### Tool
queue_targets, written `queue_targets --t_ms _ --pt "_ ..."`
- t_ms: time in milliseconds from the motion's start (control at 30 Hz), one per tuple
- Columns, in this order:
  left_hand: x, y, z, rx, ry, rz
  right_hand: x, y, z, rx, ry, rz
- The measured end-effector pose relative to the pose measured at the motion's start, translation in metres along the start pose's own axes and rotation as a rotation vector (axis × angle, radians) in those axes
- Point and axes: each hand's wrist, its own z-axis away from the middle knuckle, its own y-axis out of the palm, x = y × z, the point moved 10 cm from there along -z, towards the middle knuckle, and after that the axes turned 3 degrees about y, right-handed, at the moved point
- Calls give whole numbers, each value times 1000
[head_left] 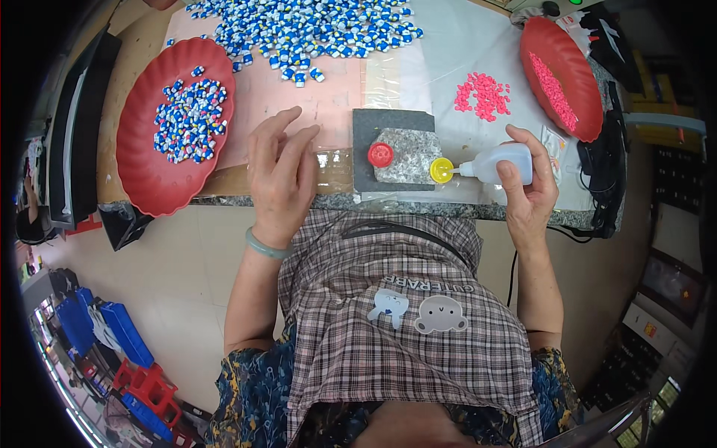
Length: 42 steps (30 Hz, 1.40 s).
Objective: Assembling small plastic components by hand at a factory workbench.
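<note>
My right hand [532, 196] grips a translucent white squeeze bottle [502, 166], tilted on its side. The bottle's thin nozzle reaches left into a round yellow cap [442, 170]. The yellow cap and a red cap [381, 155] rest at either end of a speckled grey stone block [409, 145], which lies on a dark grey slab [364, 127]. To the left of the slab my left hand [282, 175] hovers near the table edge, fingers apart, with nothing visible in it. A pale green bangle circles that wrist.
Many small blue-and-white pieces [314, 30] are heaped at the back. A red scalloped plate [134, 142] at left holds more of them. Small pink pieces [484, 97] lie right of the slab, and another red plate [538, 48] with pink pieces stands at far right. Cables [605, 179] hang beside it.
</note>
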Motion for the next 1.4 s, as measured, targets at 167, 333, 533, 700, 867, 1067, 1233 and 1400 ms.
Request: queue_targets --t_ms 167,333,533,700,867,1067,1233,1400 --pt "0 0 0 -5 -2 8 -4 -1 0 5 40 -23" --pt "1 1 0 1 -17 17 -25 5 -1 15 170 -237" --pt "-3 6 -3 19 -29 46 -48 21 7 112 429 -803" --pt "-1 6 1 73 -55 11 -58 27 15 177 463 -1014" --pt "-6 5 0 92 -45 -3 -52 -2 17 186 460 -869" --pt "-6 10 1 92 -67 19 -55 -67 20 122 153 -148" --pt "-7 16 0 129 -84 0 -80 -129 26 -131 115 -80" --pt "-3 14 3 135 -83 -5 -110 -174 39 -296 184 -45"
